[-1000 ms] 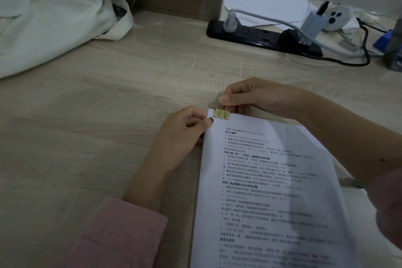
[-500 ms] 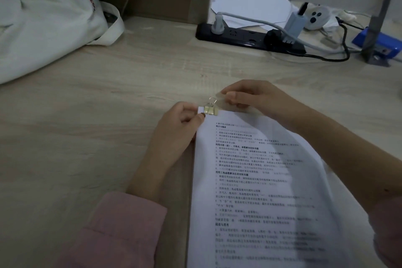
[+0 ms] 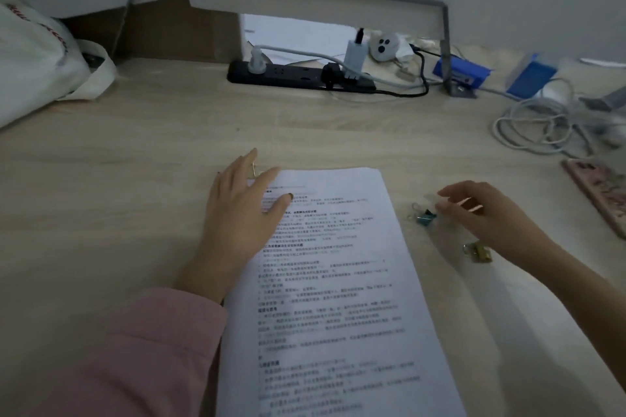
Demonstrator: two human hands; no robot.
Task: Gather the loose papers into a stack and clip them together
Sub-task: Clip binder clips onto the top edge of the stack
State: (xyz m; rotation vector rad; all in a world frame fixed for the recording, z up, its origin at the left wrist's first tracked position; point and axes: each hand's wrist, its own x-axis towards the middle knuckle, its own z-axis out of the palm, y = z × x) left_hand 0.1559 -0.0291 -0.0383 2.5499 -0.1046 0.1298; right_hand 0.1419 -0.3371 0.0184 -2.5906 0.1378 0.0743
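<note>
Left hand (image 3: 240, 213) lies flat, fingers (image 3: 267, 178) spread; right hand (image 3: 484, 217) loosely curled.

One paper stack (image 3: 332, 281), two hands (image 3: 244, 213) (image 3: 484, 217), and perhaps three binder clips: two gold (image 3: 479, 252) (image 3: 254, 170), one blue (image 3: 425, 217).

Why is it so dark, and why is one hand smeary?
Head view: the light is dim; the right hand is smeared by motion blur; the left hand on the papers looks sharper; the print is too soft to read.

- The left grip (image 3: 243, 213) is lying flat on the papers (image 3: 338, 281), by a gold clip (image 3: 253, 170).
- The right grip (image 3: 484, 217) is floating over the surface (image 3: 101, 213), near a blue clip (image 3: 425, 217).
</note>
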